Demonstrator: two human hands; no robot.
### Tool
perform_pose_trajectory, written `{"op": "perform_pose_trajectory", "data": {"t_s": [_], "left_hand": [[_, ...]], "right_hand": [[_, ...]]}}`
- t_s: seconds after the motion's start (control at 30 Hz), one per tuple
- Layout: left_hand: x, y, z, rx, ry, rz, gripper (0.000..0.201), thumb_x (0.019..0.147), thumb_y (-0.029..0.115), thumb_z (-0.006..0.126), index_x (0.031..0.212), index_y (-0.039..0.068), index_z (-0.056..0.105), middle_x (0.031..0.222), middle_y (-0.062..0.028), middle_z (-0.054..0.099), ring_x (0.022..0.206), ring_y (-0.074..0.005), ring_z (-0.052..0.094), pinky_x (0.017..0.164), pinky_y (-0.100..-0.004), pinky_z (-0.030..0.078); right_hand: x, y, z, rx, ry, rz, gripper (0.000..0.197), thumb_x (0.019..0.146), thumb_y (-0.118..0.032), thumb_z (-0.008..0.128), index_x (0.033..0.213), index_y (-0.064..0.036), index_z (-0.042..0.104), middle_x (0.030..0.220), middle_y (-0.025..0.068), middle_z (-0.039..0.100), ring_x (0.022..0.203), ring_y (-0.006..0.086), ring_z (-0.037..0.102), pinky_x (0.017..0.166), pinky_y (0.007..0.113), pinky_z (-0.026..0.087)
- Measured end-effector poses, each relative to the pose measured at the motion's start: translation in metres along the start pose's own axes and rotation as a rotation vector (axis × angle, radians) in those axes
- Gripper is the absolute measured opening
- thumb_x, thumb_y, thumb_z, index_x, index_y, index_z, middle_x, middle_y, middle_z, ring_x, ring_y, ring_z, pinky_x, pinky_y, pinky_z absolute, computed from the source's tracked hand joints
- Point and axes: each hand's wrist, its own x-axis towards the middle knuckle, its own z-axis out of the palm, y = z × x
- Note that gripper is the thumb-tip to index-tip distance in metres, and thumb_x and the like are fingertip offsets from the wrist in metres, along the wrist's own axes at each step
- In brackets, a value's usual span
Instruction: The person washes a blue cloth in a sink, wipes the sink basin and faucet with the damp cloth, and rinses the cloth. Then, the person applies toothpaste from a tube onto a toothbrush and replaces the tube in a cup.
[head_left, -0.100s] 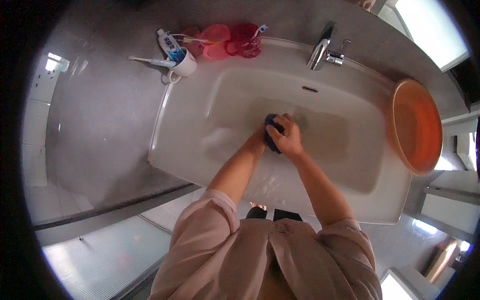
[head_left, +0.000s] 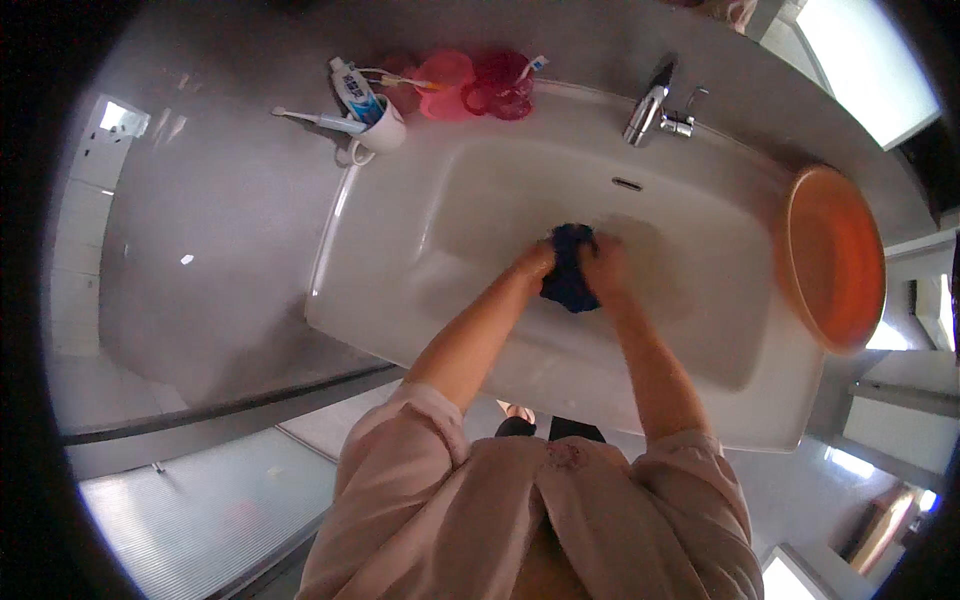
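Observation:
A wet-looking dark blue cloth [head_left: 570,270] hangs spread between my two hands over the white sink [head_left: 370,290]. My left hand [head_left: 537,260] is closed on its left edge, with the fingers partly behind the fabric. On the opposite edge, my right hand [head_left: 606,266] grips the cloth and is smeared by motion. Cloudy water [head_left: 655,270] lies in the basin below. What kind of cloth it is I cannot make out.
A chrome faucet [head_left: 650,108] stands at the back, and an orange basin [head_left: 832,260] rests on the sink's right end. At the back left are a white mug [head_left: 383,130] with toothpaste [head_left: 355,90] and an electric toothbrush [head_left: 320,120], beside pink cups [head_left: 443,78].
The cloth was bunched up between my hands, and now it is opened out. My right hand has drawn away to the right of my left hand.

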Motion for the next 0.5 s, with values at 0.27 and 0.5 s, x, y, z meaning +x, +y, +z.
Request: {"op": "perform_pose_trajectory", "data": {"t_s": [0.27,0.5], "left_hand": [[-0.098,0.042,-0.009,1.425,0.362,0.425,0.027,0.083,0.032,0.063,0.095,0.008,0.067,0.100,-0.0123,0.063,0.098,-0.0229,0.055,0.085,-0.0357,0.044],[-0.145,0.042,-0.025,0.925,0.098,0.398,0.037,0.087,0.030,0.060,0.121,0.015,0.058,0.123,-0.0092,0.054,0.113,-0.0223,0.050,0.096,-0.0345,0.038]], "right_hand": [[-0.040,0.040,-0.051,-0.020,-0.022,0.000,0.029,0.075,-0.026,0.067,0.093,-0.0040,0.064,0.101,0.0202,0.058,0.096,0.0360,0.054,0.083,0.042,0.045],[-0.100,0.021,-0.058,-0.107,0.158,-0.288,0.020,0.067,-0.017,0.072,0.080,-0.0030,0.065,0.106,0.0172,0.059,0.100,0.0335,0.051,0.087,0.041,0.042]]}}
